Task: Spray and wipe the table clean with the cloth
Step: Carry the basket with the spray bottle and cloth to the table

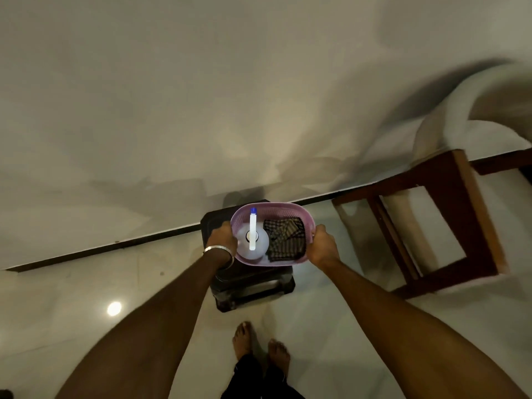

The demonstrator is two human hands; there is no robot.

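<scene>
Pale glossy floor [316, 326] met a white wall, and over a dark stool [253, 286] hung a pink basket [309, 223]. Inside it sat the checked cloth [285, 239] beside a clear spray bottle [253, 240]. Left hand [221, 237] and right hand [324, 246] gripped opposite rims. Off to the right stood a brown wooden frame [466, 197].

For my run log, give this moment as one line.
hands: left, right grip basket | inside: spray bottle, cloth | under: stool
</scene>
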